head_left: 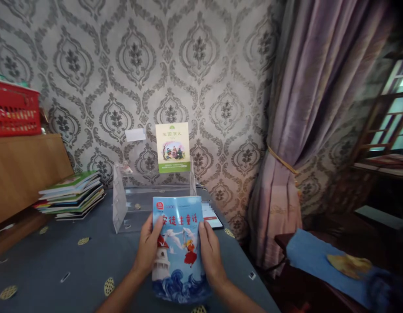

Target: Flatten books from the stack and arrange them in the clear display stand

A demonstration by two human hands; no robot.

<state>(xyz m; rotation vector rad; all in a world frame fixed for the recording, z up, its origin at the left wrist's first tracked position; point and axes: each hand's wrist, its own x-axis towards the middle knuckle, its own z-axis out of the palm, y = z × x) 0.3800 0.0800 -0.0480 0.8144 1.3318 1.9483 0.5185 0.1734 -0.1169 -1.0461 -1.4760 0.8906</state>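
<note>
A blue paperback book (179, 261) with red Chinese lettering, white swans and dark waves on its cover is held upright, front cover facing me. My left hand (151, 241) grips its left edge, thumb on the cover. On the opposite edge my right hand (210, 250) is closed the same way. Beyond the book stands a clear plastic rack (119, 200) on the cloth. A cream and green book (173, 150) stands upright on the rack's upper right part. The lower front of the rack is partly hidden by the blue book.
A stack of books (74, 195) lies on the dark patterned cloth (58, 256) at left, beside a wooden cabinet (28, 169) bearing a red basket (15, 108). A tablet-like device (216, 221) lies behind my right hand. A tied curtain (286, 121) hangs at right.
</note>
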